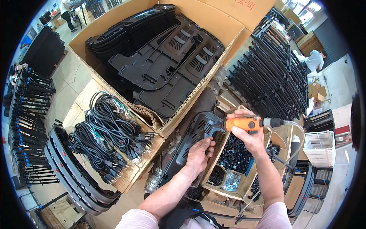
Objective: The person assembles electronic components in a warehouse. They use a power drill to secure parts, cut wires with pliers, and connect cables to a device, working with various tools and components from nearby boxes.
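Observation:
My right hand is wrapped round an orange power screwdriver, which lies roughly level and points left. A hose or cord runs from its back end to the right. The tool's dark front end reaches the upper part of a black plastic housing with slotted vents. My left hand rests over the right side of that housing, its fingers curled with thumb and forefinger together. Whatever the fingers pinch, if anything, is too small or hidden to make out. The screwdriver's tip contact is unclear.
Ahead stands a cardboard box of black plastic covers. Bundled black power cords lie on cardboard at left. Bins hold black knobs, dark screws and a bag of silver hardware. Stacked frames and a co-worker are at right.

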Action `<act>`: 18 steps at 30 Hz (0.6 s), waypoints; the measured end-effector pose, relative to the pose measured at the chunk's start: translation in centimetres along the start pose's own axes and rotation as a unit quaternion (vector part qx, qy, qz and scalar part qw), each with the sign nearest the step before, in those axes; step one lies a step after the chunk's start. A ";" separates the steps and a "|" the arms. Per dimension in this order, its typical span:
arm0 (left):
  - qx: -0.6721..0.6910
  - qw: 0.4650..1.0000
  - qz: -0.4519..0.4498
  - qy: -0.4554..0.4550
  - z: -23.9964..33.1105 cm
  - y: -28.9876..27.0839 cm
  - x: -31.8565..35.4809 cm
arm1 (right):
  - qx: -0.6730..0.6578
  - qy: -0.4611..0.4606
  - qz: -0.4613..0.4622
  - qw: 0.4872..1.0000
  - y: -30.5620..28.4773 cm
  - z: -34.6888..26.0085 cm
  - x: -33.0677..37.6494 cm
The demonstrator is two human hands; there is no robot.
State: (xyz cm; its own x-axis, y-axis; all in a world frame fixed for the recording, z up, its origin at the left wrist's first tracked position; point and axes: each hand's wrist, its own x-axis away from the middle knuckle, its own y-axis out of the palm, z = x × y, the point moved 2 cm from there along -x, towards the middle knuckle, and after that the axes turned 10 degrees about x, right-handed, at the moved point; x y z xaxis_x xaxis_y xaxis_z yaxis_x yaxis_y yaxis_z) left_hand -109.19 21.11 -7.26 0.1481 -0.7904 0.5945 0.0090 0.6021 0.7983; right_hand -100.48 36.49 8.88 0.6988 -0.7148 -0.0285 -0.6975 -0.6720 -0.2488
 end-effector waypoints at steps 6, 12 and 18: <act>0.131 0.990 0.043 -0.024 1.6 1.3 -0.4 | -0.027 0.002 -0.021 0.999 0.8 -0.8 2.5; 0.179 0.983 -0.007 -0.041 2.3 1.0 -0.9 | -0.030 0.006 -0.015 0.999 2.0 -0.4 2.7; 0.163 0.983 -0.020 -0.082 2.9 0.3 -1.5 | -0.017 0.017 -0.026 0.999 2.4 -0.8 2.5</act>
State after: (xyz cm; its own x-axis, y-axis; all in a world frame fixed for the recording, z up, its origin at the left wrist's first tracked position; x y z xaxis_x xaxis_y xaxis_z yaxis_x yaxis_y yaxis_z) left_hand -112.30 22.15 -7.64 -0.0083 -0.8364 0.5480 -0.3106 0.5231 0.7937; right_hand -100.59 32.95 8.94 0.7282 -0.6851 0.0170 -0.6663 -0.7136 -0.2165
